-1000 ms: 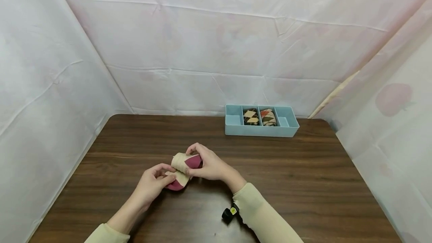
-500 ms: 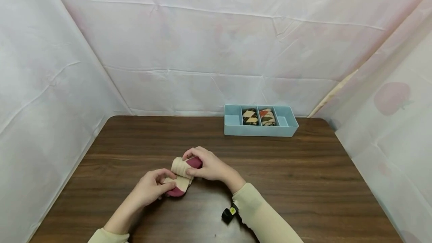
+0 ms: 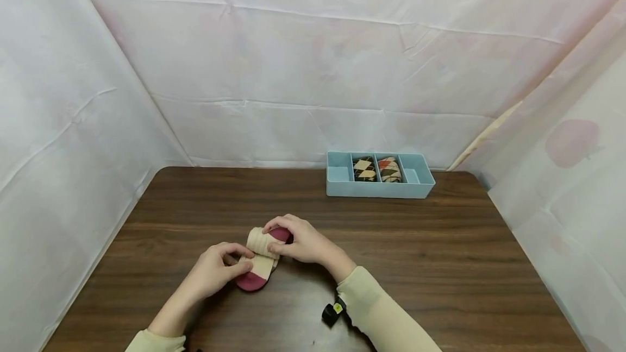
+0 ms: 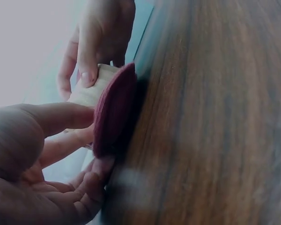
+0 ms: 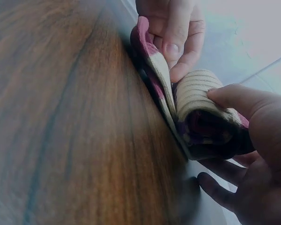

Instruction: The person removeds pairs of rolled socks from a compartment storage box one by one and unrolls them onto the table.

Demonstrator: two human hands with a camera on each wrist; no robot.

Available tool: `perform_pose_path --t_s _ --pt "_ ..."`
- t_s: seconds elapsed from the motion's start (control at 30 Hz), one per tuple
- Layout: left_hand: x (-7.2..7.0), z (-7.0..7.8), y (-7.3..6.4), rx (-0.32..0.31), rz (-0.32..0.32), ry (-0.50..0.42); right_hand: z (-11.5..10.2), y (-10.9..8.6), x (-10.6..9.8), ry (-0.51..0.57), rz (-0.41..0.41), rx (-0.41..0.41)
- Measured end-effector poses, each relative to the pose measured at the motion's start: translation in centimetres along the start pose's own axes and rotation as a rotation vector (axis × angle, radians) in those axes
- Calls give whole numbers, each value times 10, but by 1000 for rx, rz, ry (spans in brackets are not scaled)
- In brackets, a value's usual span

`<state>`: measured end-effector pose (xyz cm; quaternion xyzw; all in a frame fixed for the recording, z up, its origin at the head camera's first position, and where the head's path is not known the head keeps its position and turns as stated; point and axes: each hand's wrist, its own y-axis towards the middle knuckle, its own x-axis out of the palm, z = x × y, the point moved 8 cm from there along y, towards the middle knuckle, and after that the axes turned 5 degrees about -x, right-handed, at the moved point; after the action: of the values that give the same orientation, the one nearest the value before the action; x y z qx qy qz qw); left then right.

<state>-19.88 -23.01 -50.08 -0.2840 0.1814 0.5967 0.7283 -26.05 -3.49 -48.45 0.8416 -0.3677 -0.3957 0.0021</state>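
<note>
A cream and burgundy pair of socks [image 3: 259, 242], partly rolled up, is on the table between both hands. My right hand [image 3: 307, 240] grips the rolled part, thumb on the near side and fingers over the far side. In the right wrist view the roll's spiral end [image 5: 207, 126] shows dark inner layers. From the left, my left hand [image 3: 212, 269] pinches the flat part, its thumb on top near the burgundy toe [image 3: 252, 282]. Seen from the left wrist, that toe [image 4: 114, 110] stands just off the wood, with left fingertips partly underneath.
A light blue divided box [image 3: 379, 189] stands at the table's back edge. Its middle compartments hold a dark argyle sock roll [image 3: 364, 169] and a beige argyle one [image 3: 389, 170]. White patterned cloth [image 3: 274, 58] hangs around the wooden table [image 3: 415, 254].
The socks have shifted slightly toward me and lie lower, with more of the flat toe end showing. Both hands have moved a little with them and keep hold.
</note>
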Motion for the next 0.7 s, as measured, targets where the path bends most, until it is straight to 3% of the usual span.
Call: perform_pose_path --t_s 0.2,0.5,0.7 --pt "-2 2 -1 10 47 -20 -2 0 -1 14 -12 9" --pt "4 -2 -2 -2 78 80 0 -3 -2 9 -76 48" --pt "6 1 -1 75 18 68 -1 -2 -5 10 -84 68"
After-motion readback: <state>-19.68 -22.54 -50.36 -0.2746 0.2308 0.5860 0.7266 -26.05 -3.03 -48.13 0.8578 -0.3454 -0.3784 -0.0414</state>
